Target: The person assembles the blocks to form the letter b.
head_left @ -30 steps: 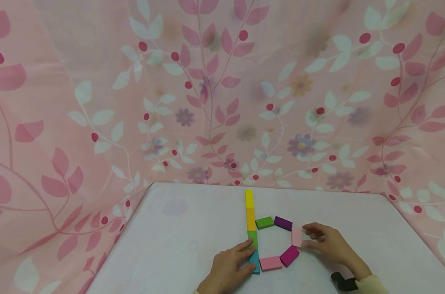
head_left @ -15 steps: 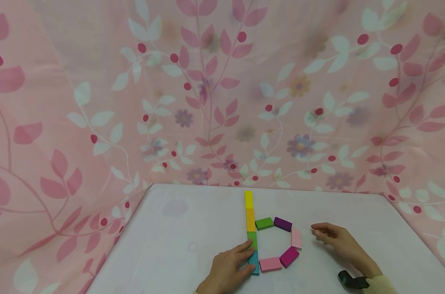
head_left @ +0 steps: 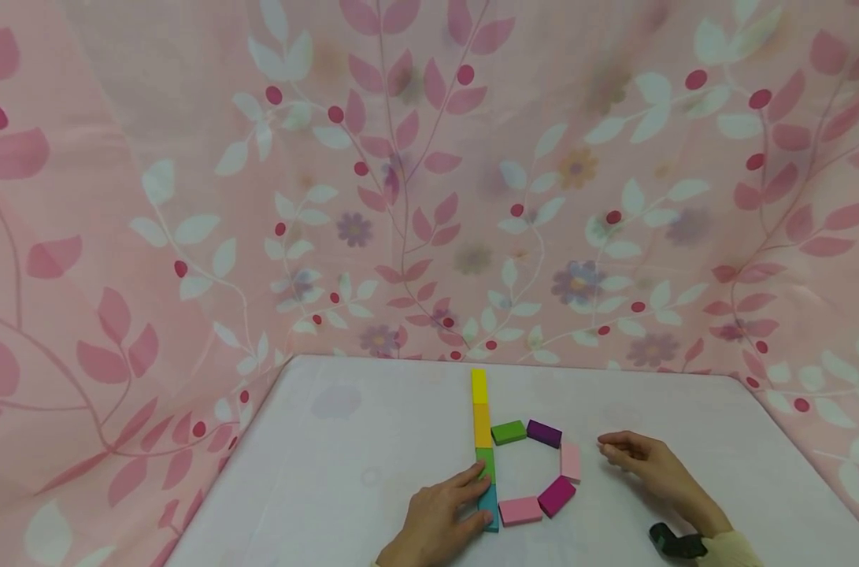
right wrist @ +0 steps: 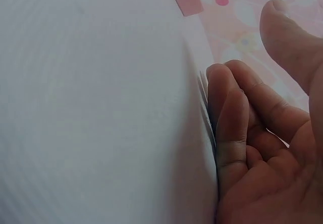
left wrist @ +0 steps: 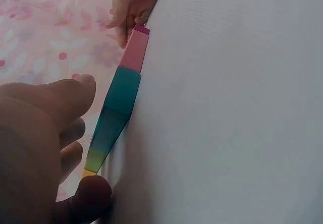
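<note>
My left hand (head_left: pixel 438 512) lies at the near end of a straight column of blocks, its fingertips on the green block (head_left: pixel 486 454) and the teal block (head_left: pixel 490 498). Farther up that column are an orange block (head_left: pixel 482 425) and a yellow block (head_left: pixel 479 386). To the right, a curve of blocks bows out: a lime-green block (head_left: pixel 509 432), a dark purple block (head_left: pixel 545 434), a pink block (head_left: pixel 570 461), a magenta block (head_left: pixel 557 497) and a second pink block (head_left: pixel 520 511). My right hand (head_left: pixel 656 468) holds nothing, fingers loosely bent, a short way right of the curve.
A white-covered table (head_left: pixel 316 472) bears the blocks, with its far edge just beyond the yellow one. Behind it hangs a pink floral curtain (head_left: pixel 415 197). A black wrist device (head_left: pixel 673 542) sits by my right sleeve (head_left: pixel 730 550).
My right hand has let go of the right-hand pink block and drawn back to the right. The left hand stays on the column, and the blocks keep their arrangement.
</note>
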{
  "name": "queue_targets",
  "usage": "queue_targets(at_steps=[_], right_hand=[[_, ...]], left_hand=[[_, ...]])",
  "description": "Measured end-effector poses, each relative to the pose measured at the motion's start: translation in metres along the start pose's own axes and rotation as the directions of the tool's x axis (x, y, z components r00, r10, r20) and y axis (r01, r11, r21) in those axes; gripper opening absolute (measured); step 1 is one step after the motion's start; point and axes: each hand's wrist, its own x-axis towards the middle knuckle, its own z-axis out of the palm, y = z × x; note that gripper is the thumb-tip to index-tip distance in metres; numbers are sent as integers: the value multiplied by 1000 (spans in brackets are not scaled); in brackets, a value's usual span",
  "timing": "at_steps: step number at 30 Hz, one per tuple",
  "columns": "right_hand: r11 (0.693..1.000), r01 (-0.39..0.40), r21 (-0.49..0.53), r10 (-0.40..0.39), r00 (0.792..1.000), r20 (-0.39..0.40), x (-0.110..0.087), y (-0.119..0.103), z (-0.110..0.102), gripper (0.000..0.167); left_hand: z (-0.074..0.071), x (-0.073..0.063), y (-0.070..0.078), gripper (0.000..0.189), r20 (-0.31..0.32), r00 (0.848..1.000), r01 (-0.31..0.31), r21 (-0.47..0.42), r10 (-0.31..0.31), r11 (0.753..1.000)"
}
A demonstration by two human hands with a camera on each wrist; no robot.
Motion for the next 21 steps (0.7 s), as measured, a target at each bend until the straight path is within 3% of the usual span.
queue_targets(at_steps=[9,13,17,21], right_hand=[[999,20,-30,-20,1000,9,1,-4,-2,51],[991,90,-103,-90,996,12,-3,-7,-7,47],[946,175,-273,-193,980,-42,-5,-8,-15,43],[894,195,-404,-254,962,-99,-7,-7,-30,51]], left_hand=[[-2,0,-5,55,-49,999,-12,-96,7,995],[-4,3,-9,54,-72,997,-6,-158,-6,987],[-11,5,-19,51,-146,989,-8,-162,-16,987],[-24,3,-37,46,-283,959,-4,-114,-28,994]])
